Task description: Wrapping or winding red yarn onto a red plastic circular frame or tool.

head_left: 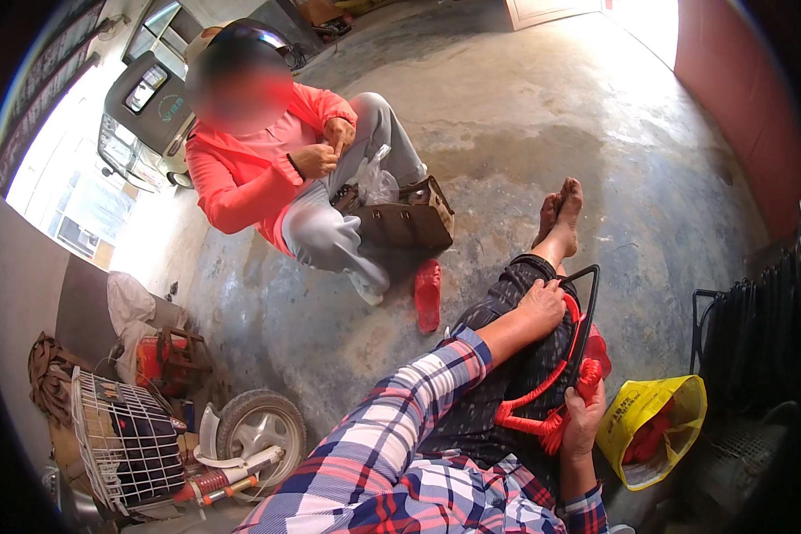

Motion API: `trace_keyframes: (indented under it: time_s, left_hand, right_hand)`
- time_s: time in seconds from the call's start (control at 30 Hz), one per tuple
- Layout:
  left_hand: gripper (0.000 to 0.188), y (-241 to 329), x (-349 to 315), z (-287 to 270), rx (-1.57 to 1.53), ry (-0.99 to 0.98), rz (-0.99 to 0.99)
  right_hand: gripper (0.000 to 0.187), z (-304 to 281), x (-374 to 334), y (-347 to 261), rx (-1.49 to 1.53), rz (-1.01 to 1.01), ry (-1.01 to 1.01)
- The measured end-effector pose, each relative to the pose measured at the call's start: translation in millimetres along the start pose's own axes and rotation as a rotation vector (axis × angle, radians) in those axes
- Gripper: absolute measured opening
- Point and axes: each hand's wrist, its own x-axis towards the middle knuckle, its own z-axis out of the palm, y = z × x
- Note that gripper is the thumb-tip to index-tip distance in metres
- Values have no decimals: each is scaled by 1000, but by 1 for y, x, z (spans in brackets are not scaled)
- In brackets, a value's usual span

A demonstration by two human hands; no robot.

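Across my lap lies a black metal frame [582, 343], a bent rod with rounded corners. Red cord [532, 397] runs along it and loops down over my dark patterned trousers. At the frame's far end my left hand [541, 307] has its fingers curled over the red cord beside the rod. My right hand [585, 418], nearer me, grips a thick bunch of the red cord [587, 378] at the frame's near end. Something red lies behind the frame, partly hidden. My bare feet [562, 214] stretch out ahead.
A person in a coral jacket [240, 191] sits opposite, hands together, beside a brown bag [409, 224]. A red slipper [427, 295] lies between us. At right stand a yellow bag [663, 400] holding red material and several black frames [748, 320]. Lower left are a wire basket [133, 445] and wheel [260, 429].
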Motion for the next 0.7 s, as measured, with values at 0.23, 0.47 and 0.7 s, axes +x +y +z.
trace_keyframes:
  time_s: [0.23,0.47,0.7]
  left_hand:
    - [27,0,0,3,-9,-3,4]
    - [27,0,1,2,9,-16,7]
    - [27,-1,1,4,-16,-1,-2]
  right_hand:
    - [42,1,0,-2,-2,8,-14]
    - [43,0,-1,-1,16,13,-3]
    - [44,-2,0,2,-4,13,4]
